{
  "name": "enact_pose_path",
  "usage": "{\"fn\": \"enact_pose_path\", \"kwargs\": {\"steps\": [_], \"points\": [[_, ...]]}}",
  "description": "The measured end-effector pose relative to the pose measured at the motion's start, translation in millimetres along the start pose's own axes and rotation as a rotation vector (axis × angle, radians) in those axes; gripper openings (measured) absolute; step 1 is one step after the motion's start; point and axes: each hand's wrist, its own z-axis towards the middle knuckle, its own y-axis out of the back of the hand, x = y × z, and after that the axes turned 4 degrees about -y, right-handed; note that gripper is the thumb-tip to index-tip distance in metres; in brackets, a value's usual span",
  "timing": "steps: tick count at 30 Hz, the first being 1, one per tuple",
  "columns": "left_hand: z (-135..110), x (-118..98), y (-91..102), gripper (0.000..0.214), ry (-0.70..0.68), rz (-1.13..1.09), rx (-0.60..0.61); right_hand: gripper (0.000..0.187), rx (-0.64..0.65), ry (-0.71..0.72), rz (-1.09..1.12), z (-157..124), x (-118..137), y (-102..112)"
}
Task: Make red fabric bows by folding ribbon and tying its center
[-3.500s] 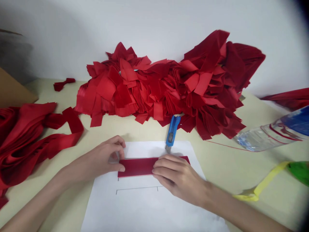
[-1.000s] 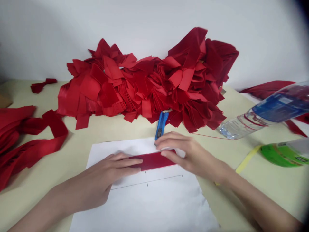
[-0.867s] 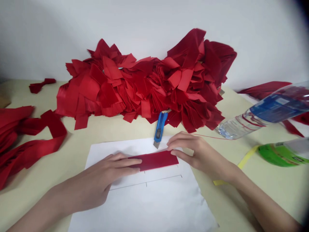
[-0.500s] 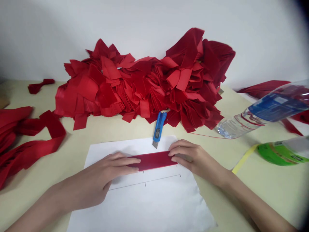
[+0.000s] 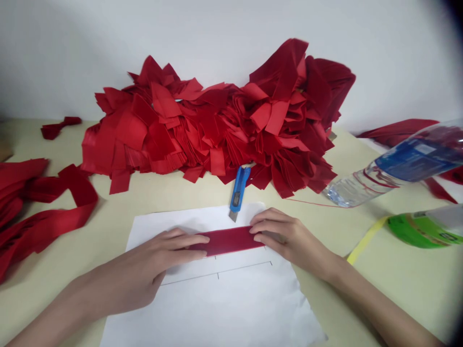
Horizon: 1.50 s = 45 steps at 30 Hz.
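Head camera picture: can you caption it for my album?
Left hand and right hand press a red cloth strip on white paper.

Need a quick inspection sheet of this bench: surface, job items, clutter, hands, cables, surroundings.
Surface: cream table, bare patches visible around the items.
Job items: red fabric strip lying on a white paper sheet above drawn black lines; blue utility knife at the sheet's far edge, blade showing.
Clutter: red fabric heap against the wall; red fabric bands at left; plastic bottle, green roll and yellow strip at right.
Hands: left hand flat on the strip's left end; right hand on its right end.
Cables: nothing seen.
Surroundings: white wall behind.
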Motion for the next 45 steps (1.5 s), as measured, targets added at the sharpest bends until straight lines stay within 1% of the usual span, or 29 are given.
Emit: {"fn": "enact_pose_path", "kwargs": {"steps": [4, 6, 8, 11, 16, 20, 24, 30, 35, 38, 41, 45], "points": [[1.8, -3.7, 2.0, 0.097, -0.025, -0.04, -0.034, 0.014, -0.037, 0.018, -0.016, -1.9, 1.4, 1.0], [2.6, -4.2, 2.4, 0.098, -0.018, -0.053, -0.029, 0.014, -0.063, 0.045, -0.014, -1.8, 4.2, 1.3], [3.2, -4.4, 2.8, 0.1, -0.002, -0.054, -0.009, 0.015, -0.058, 0.087, -0.009, 0.3, 9.6, 0.3], [4.7, -6.3, 4.7, 0.102, 0.016, -0.07, 0.003, 0.015, -0.004, 0.164, -0.008, 8.9, 21.0, -4.2], [7.3, -11.3, 9.4, 0.101, 0.001, -0.145, -0.013, 0.014, 0.141, 0.246, -0.049, 29.7, 36.0, -17.4], [6.3, -10.8, 9.7, 0.099, -0.006, -0.147, -0.015, 0.017, 0.183, 0.227, -0.06, 36.1, 37.9, -24.8], [3.3, -5.8, 6.3, 0.098, 0.009, -0.139, -0.02, 0.016, 0.178, 0.217, -0.036, 35.1, 37.5, -26.9], [-0.9, -0.7, 1.5, 0.091, 0.049, -0.155, -0.045, 0.014, 0.161, 0.225, -0.028, 34.4, 37.0, -28.9], [2.1, -0.9, 2.9, 0.09, 0.012, -0.158, -0.059, 0.015, 0.156, 0.234, -0.023, 33.9, 36.4, -29.6], [2.6, 0.4, 11.9, 0.078, -0.002, -0.193, -0.07, 0.015, 0.15, 0.24, -0.019, 33.4, 36.8, -29.8], [2.8, 2.0, 29.7, 0.062, 0.037, -0.245, -0.072, 0.016, 0.148, 0.236, -0.026, 33.1, 37.5, -30.1], [12.1, 2.3, 52.3, 0.034, 0.134, -0.285, -0.162, 0.02, 0.164, 0.239, -0.042, 32.5, 38.6, -28.7]]}}
